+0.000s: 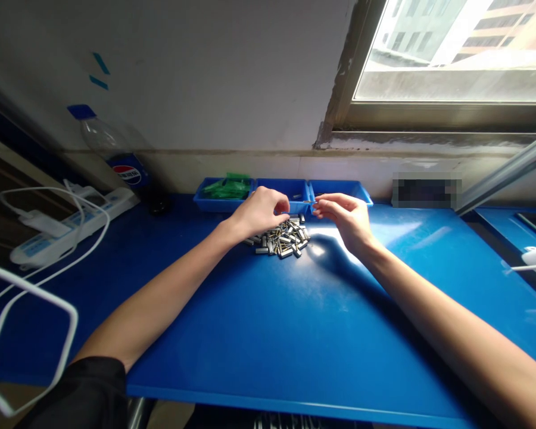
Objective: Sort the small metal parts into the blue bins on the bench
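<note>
A pile of small metal parts [280, 239], grey blocks mixed with thin brass-coloured pins, lies on the blue table. Over its back left edge is my left hand [263, 211], fingers curled and thumb close to the forefinger; whatever it may hold is too small to make out. To the right of the pile, my right hand [346, 219] is raised above the table. Its thumb and fingers pinch a thin brass-coloured pin [309, 202] that points left toward my other hand. Behind both hands stands a blue three-compartment tray [223, 206].
Green plastic packets [227, 187] fill the tray's left compartment; small parts lie in the middle one. A cola bottle [127, 170] stands back left, near a white power strip [56, 238] with looping cables. A window [438, 116] is at upper right.
</note>
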The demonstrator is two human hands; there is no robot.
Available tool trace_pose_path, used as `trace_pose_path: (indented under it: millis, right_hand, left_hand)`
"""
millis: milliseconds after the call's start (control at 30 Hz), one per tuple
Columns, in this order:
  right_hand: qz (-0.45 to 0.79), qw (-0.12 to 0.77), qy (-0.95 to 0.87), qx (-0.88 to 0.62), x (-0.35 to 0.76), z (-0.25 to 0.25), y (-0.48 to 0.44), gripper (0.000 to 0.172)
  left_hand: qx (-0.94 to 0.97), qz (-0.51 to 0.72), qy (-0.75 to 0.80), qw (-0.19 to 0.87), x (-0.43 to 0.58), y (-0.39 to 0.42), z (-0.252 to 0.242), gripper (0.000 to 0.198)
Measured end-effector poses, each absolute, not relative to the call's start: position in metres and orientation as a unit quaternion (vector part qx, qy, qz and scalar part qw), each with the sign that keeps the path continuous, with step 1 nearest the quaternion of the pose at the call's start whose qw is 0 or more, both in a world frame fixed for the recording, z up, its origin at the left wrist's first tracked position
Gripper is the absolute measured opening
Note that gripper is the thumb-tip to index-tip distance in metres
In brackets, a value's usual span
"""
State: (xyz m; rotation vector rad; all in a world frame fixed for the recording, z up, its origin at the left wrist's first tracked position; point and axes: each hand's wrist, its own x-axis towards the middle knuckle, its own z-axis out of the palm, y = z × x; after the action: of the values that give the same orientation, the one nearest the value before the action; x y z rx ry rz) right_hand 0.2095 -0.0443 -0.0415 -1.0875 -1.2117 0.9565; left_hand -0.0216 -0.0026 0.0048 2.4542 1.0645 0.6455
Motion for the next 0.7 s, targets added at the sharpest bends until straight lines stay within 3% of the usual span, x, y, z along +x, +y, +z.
trace_pose_path:
  millis: [200,700]
  right_hand:
    - [0.337,0.635,-0.469,-0.513,0.2191,-0.0436,-0.0377,0.029]
    - [0.361,0.612,-0.488,-0.507,0.2130,-0.0422,-0.0415,0.011]
  left_hand:
    - [0.901,0.088,0.404,0.133,-0.0254,-0.0047,0.0059,0.029]
    - [0.905,0.060,0.406,0.107,-0.0205,-0.0060,-0.0026,0.029]
